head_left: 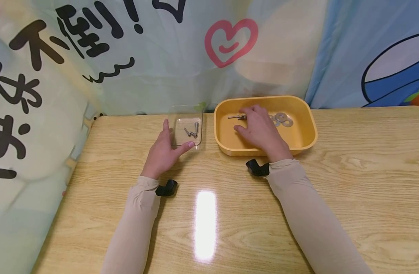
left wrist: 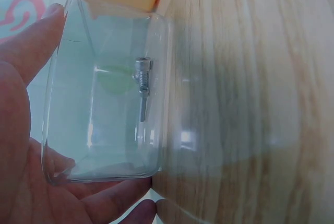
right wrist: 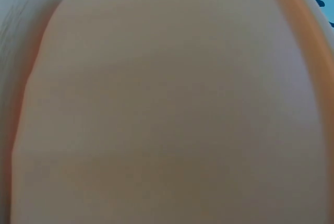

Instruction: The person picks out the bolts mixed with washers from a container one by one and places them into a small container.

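Note:
At the back of the table my left hand (head_left: pixel 163 150) grips a clear plastic box (head_left: pixel 178 141), thumb at its near edge and fingers round its left side. Several metal screws (head_left: pixel 193 132) lie in the box; the left wrist view shows some screws (left wrist: pixel 142 75) through its clear wall. My right hand (head_left: pixel 261 127) reaches into a yellow tray (head_left: pixel 300 142), thumb and forefinger apart on either side of more screws (head_left: pixel 237 117). Contact with those is unclear. Flat washers (head_left: pixel 283 118) lie to its right. The right wrist view is filled by a blurred tan surface, without the hand.
A wooden table (head_left: pixel 209 171) carries both containers, which stand side by side near its back edge. Behind it hangs a printed cloth (head_left: pixel 182 68) with a pink heart and black lettering. A bright light reflection lies on the tabletop between the forearms.

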`<state>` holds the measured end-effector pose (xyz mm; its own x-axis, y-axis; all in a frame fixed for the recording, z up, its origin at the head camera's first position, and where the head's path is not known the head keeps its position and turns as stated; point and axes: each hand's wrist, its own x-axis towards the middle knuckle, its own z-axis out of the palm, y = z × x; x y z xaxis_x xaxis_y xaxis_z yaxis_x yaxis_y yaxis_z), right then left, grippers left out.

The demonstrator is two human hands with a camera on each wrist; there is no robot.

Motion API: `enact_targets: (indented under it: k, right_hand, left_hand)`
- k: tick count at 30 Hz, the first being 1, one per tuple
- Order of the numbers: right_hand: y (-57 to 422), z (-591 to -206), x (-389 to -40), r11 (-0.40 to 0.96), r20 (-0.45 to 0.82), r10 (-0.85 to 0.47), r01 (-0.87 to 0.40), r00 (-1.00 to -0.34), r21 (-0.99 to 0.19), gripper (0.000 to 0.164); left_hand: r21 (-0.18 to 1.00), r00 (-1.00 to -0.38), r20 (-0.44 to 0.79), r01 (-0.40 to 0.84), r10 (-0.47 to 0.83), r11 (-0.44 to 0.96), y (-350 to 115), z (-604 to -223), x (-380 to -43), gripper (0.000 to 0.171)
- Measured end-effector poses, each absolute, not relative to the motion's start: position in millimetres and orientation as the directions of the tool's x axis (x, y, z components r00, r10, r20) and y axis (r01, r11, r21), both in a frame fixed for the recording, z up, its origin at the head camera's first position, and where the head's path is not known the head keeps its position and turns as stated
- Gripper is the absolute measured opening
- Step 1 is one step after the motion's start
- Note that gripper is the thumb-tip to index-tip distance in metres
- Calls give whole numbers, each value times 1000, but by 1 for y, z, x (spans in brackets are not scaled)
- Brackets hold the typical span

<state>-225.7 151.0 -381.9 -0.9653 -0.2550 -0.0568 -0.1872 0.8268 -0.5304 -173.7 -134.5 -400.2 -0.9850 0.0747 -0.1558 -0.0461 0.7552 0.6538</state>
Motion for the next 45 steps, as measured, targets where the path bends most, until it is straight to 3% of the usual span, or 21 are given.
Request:
enact_targets:
  k: [29,45]
  right_hand:
    - [151,-387,-226,856,-154,-279,-173,-948,-488,59]
    - [151,-387,-224,870,-186,-244,-130,-952,-475,38]
  left_hand:
    - [649,-984,-163,-54,69,759,-134,-400,-172,115]
    - [661,-985,-153,-44,77,749,-136,-401,-173,115]
